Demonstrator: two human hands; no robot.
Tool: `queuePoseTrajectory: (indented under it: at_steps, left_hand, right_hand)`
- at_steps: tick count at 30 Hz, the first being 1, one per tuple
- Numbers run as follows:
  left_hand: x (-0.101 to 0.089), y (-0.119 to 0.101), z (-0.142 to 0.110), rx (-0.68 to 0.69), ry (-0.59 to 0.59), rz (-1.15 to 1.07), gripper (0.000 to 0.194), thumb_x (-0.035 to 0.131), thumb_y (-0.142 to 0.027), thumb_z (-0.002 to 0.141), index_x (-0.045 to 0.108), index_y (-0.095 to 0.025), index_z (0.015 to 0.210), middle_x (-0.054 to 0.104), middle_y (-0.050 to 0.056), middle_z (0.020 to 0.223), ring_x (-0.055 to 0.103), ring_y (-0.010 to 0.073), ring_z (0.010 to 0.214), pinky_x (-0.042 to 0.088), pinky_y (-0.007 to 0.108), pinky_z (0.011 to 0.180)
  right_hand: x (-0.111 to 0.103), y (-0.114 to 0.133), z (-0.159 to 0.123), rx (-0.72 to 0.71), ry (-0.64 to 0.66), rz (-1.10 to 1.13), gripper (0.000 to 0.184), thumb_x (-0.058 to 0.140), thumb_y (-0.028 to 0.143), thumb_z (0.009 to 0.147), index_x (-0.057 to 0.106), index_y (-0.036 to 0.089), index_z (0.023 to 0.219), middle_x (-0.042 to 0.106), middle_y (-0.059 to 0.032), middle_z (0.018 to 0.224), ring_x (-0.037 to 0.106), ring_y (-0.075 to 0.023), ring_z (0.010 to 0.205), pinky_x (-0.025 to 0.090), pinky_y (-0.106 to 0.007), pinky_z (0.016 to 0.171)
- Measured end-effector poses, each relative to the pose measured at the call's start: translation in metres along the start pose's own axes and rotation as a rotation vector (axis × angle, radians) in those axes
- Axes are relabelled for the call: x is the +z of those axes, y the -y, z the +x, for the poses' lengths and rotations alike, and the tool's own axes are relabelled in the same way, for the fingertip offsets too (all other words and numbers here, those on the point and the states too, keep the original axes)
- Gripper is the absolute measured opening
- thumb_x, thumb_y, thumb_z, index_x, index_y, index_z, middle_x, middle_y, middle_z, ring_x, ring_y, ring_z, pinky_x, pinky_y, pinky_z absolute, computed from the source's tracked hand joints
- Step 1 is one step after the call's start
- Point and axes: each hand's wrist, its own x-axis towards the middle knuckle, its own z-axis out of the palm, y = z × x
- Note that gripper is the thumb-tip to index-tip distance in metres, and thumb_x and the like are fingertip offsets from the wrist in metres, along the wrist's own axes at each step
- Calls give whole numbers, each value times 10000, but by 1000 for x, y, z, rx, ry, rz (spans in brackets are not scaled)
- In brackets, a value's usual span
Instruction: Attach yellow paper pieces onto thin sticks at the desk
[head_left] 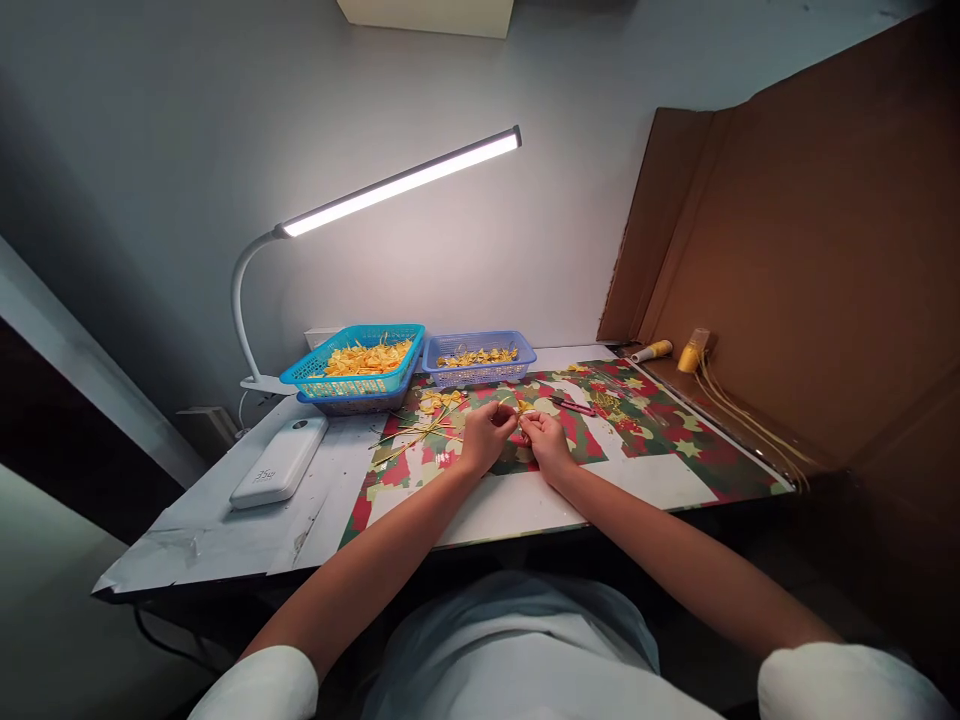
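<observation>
Both my hands meet over the patterned sheet at the middle of the table. My right hand [546, 440] is closed in a pinch at a small yellow ribbon bow [525, 406], which shows just above its fingertips. Close beside it, my left hand [486, 436] has thumb and fingers pinched together; a thin yellow strand seems to run near them, but what they grip is too small to tell. Left of my hands lie several yellow ribbon bows [442, 401] and a loose bunch of thin gold strips [421, 438]. A pink-and-black hand tool [574, 407] rests behind my right hand.
A turquoise basket [300, 378] of yellow ribbon pieces and a purple basket [480, 376] of gold pieces stand at the back. A lamp [405, 182], a white power bank [281, 465], small gold bits [611, 408], a glue-like tube [651, 351] and cardboard [810, 240] surround the work area.
</observation>
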Motion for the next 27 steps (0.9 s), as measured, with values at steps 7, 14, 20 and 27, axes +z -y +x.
queuePoseTrajectory:
  at_steps: [7,14,20,27]
  left_hand:
    - [-3,-1,2,-73,-18,-184,205,670,-339,691,636,-149,761,659,29,719,607,126,625,494,241,603]
    - [-2,6,6,-229,107,-388,359,706,-479,660,663,-135,752,647,25,689,580,121,609,506,267,636]
    - [-4,5,6,-258,141,-432,363,729,-480,643,671,-139,753,640,24,710,569,118,627,492,254,635]
    - [-6,9,10,-154,140,-307,341,709,-469,661,635,-136,661,576,-4,616,529,104,568,448,229,568]
  right_hand:
    - [-1,6,0,-24,-10,49,431,761,508,504,570,194,728,510,75,511,468,-78,477,429,-221,479]
    - [-4,10,-1,-20,17,37,438,778,507,499,618,202,769,576,41,601,531,-111,567,505,-262,546]
    - [-9,7,1,-45,44,-25,435,767,543,533,651,200,774,598,15,639,537,-128,582,496,-266,511]
    - [-11,5,6,-131,24,-186,402,716,559,595,660,194,754,605,-6,653,518,-142,587,447,-281,535]
